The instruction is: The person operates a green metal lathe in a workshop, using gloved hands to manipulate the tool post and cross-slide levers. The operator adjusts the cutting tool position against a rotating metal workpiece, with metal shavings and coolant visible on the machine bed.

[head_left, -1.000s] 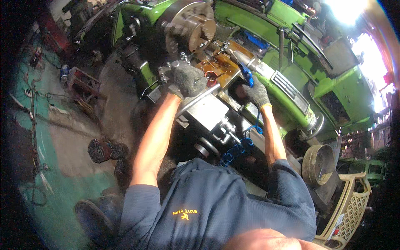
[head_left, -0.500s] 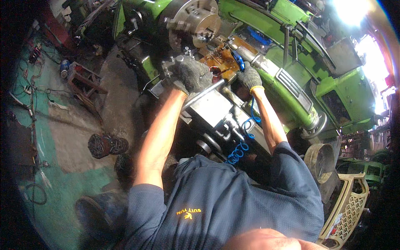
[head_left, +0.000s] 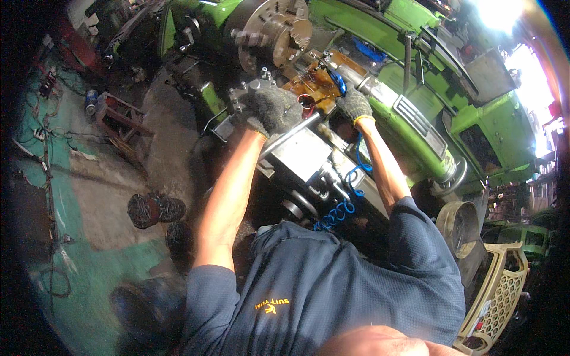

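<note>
Your left hand point(head_left: 272, 108), in a grey knit glove, lies curled over the top of the grey metal carriage block point(head_left: 306, 157) of the green lathe point(head_left: 415, 113). The fingers are bent and closed around the upper left end of the block, near a pair of small bolt heads point(head_left: 261, 77); whether they grip a separate handle there, you cannot tell from this view. A bright steel bar point(head_left: 291, 135) runs slantwise just below that hand, touching the glove's lower edge.

Your right hand point(head_left: 354, 105), gloved the same way, sits to the right of the left one, fingers folded narrow and pressed down onto the oily brown slide surface point(head_left: 314, 83) beside a blue part point(head_left: 338, 82). What lies under those fingers is hidden by the glove.

The round steel chuck point(head_left: 270, 32) stands just above both hands, apart from them. A blue coiled hose point(head_left: 339, 207) hangs down the front of the carriage block, between your forearms. A yellow plastic crate point(head_left: 499, 296) rests at the lower right.
</note>
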A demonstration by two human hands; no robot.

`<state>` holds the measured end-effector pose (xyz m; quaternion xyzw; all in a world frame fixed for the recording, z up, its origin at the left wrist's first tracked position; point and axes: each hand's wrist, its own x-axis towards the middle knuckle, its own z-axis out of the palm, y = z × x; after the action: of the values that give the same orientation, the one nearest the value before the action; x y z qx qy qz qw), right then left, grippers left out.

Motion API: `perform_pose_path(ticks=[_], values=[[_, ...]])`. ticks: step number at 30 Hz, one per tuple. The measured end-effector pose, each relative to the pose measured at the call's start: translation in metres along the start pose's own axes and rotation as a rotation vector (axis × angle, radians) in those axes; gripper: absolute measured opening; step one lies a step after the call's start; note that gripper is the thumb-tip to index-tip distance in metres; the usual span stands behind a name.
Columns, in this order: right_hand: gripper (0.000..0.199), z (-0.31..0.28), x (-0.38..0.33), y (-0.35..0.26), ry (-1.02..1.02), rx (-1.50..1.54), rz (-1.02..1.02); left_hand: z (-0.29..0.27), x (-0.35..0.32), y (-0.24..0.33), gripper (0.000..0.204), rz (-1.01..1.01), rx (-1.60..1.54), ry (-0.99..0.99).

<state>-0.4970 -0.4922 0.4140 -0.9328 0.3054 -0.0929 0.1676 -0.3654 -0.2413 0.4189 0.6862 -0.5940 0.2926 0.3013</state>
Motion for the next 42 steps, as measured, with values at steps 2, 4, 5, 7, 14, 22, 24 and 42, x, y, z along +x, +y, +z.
perform_pose_path(ticks=[2,4,5,7,14,22,24,42], values=[[0.04,0.0,0.001,-0.013,-0.005,0.017,-0.016,-0.019,0.003,0.003,0.025,-0.001,0.028,-0.011],[0.041,-0.003,0.001,-0.028,-0.016,0.028,-0.037,-0.028,-0.002,0.0,0.026,-0.011,0.047,-0.017],[0.041,-0.002,0.002,-0.024,-0.019,0.032,-0.022,-0.02,-0.004,-0.001,0.025,-0.036,0.013,-0.011],[0.043,-0.002,0.005,-0.017,-0.027,0.04,0.005,-0.005,-0.007,0.0,0.024,-0.087,-0.053,-0.001],[0.04,0.023,0.038,-0.014,0.036,0.193,-0.106,-0.029,0.0,0.008,0.02,-0.021,0.007,-0.057],[0.03,0.015,0.06,-0.022,-0.075,0.402,-0.026,-0.01,-0.006,0.002,0.02,-0.009,0.168,-0.083],[0.029,0.032,0.068,-0.037,-0.115,0.449,-0.063,-0.009,-0.025,-0.008,0.02,-0.021,0.363,-0.127],[0.026,0.023,0.072,-0.018,-0.251,0.666,0.15,-0.012,-0.012,-0.006,0.021,-0.046,0.147,-0.094]])
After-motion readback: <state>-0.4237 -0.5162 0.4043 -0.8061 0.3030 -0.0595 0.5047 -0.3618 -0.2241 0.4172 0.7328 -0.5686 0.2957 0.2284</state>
